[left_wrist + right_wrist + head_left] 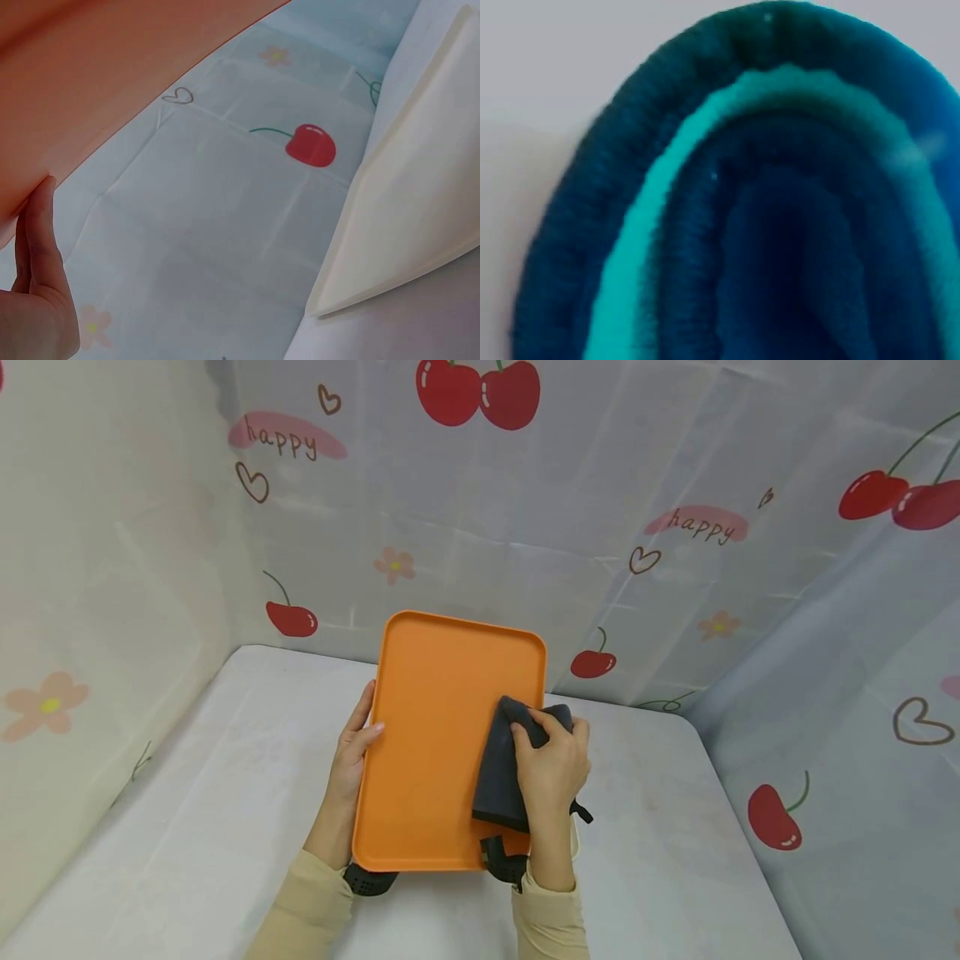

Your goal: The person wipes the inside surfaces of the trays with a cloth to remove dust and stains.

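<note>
An orange rectangular tray (431,718) with a low raised rim is held up over the table, its inner face toward me. My left hand (351,764) grips its left edge, thumb over the rim and the other fingers behind. In the left wrist view, fingertips (46,196) touch the tray's underside (112,82). My right hand (553,768) pinches a dark grey cloth (497,785), which lies against the tray's right side and covers part of its rim. Close up in the right wrist view, the cloth (622,262) shows curved folded layers.
A cream, flat, straight-edged thing (409,187) lies beneath the tray in the left wrist view; only a sliver shows in the head view. The white table (652,827) is bordered at the back and sides by curtains (480,518) printed with cherries.
</note>
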Tool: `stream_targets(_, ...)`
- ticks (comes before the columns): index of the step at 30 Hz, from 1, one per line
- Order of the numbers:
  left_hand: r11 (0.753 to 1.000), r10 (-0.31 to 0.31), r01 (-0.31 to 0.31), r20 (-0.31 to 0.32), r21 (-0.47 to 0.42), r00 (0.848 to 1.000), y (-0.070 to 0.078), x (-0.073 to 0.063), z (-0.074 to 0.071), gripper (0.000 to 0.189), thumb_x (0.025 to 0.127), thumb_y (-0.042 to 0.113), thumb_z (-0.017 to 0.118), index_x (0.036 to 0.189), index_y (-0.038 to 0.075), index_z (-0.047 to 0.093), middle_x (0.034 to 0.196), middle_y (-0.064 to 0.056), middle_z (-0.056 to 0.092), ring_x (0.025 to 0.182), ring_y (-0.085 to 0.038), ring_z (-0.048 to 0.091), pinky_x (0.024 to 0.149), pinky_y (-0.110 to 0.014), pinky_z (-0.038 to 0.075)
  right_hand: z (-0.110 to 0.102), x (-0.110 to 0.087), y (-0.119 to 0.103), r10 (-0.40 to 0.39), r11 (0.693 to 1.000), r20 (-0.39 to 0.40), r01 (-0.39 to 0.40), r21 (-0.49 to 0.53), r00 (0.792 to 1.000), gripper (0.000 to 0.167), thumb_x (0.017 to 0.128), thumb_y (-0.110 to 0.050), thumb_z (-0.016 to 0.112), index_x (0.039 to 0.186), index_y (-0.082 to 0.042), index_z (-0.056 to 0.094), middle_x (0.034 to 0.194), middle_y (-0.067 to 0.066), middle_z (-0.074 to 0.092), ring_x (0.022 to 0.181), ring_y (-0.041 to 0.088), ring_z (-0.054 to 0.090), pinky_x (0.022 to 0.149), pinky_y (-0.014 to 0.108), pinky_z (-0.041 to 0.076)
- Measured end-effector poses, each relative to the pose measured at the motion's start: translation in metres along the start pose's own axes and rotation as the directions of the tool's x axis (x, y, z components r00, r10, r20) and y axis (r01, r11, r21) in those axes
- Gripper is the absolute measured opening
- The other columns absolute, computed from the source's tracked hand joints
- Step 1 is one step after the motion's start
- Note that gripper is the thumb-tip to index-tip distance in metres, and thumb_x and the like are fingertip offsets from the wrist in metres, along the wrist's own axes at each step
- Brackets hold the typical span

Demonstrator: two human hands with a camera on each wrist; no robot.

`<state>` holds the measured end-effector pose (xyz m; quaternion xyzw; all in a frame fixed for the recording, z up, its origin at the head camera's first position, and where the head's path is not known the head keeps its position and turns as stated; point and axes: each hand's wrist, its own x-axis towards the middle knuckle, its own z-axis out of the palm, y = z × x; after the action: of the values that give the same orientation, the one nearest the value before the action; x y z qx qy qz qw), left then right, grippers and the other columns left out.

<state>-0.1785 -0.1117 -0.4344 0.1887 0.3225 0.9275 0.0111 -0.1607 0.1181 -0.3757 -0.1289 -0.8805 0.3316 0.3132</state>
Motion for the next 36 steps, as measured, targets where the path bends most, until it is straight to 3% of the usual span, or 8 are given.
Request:
stream_targets(13, 0.999, 0.026, -0.026, 0.005, 0.037, 1.0, -0.004, -0.001, -0.003, 0.056, 0.103, -0.002, 0.029, 0.145, 0.03, 0.047, 0.143, 0.016, 0.051, 0.124, -0.003, 0.054, 0.1, -0.019, 0.047, 0.003, -0.014, -0.008, -0.027, 0.998, -0.014, 0.026, -0.055, 1.0, 0.03, 0.081, -0.026, 0.08, 0.106, -0.011, 0.077, 0.105, 0.019, 0.058, 0.082, 0.039, 0.06, 0.069, 0.05, 0.051)
stream_targets(24, 0.998, 0.049, -0.048, -0.007, 0.038, 0.999, -0.006, 0.0, 0.0, 0.058, 0.102, -0.003, 0.028, 0.143, 0.031, 0.05, 0.143, 0.018, 0.051, 0.123, -0.001, 0.054, 0.099, -0.018, 0.048, 0.013, -0.031, -0.032, -0.127, 0.99, 0.016, 0.128, -0.054, 0.992, 0.028, 0.079, -0.026, 0.082, 0.104, -0.013, 0.078, 0.101, 0.016, 0.057, 0.066, 0.035, 0.061, 0.059, 0.044, 0.052)
stream_targets(30, 0.998, 0.019, -0.018, -0.014, 0.067, 1.0, -0.007, 0.0, 0.003, 0.054, 0.104, 0.002, 0.03, 0.15, 0.029, 0.04, 0.146, 0.018, 0.047, 0.126, -0.002, 0.052, 0.1, -0.019, 0.047, 0.02, -0.038, -0.05, -0.228, 0.972, 0.035, 0.23, -0.053, 0.973, 0.027, 0.078, -0.026, 0.083, 0.102, -0.015, 0.078, 0.097, 0.013, 0.058, 0.063, 0.029, 0.058, 0.056, 0.038, 0.049)
stream_targets(36, 0.999, 0.005, -0.005, 0.003, 0.036, 1.0, -0.008, -0.002, 0.005, 0.055, 0.104, 0.002, 0.028, 0.15, 0.03, 0.039, 0.146, 0.016, 0.048, 0.126, -0.004, 0.053, 0.1, -0.021, 0.048, 0.028, -0.046, -0.069, -0.361, 0.927, 0.051, 0.365, -0.091, 0.931, 0.027, 0.077, -0.028, 0.084, 0.1, -0.015, 0.079, 0.093, 0.012, 0.06, 0.059, 0.021, 0.054, 0.047, 0.028, 0.042)
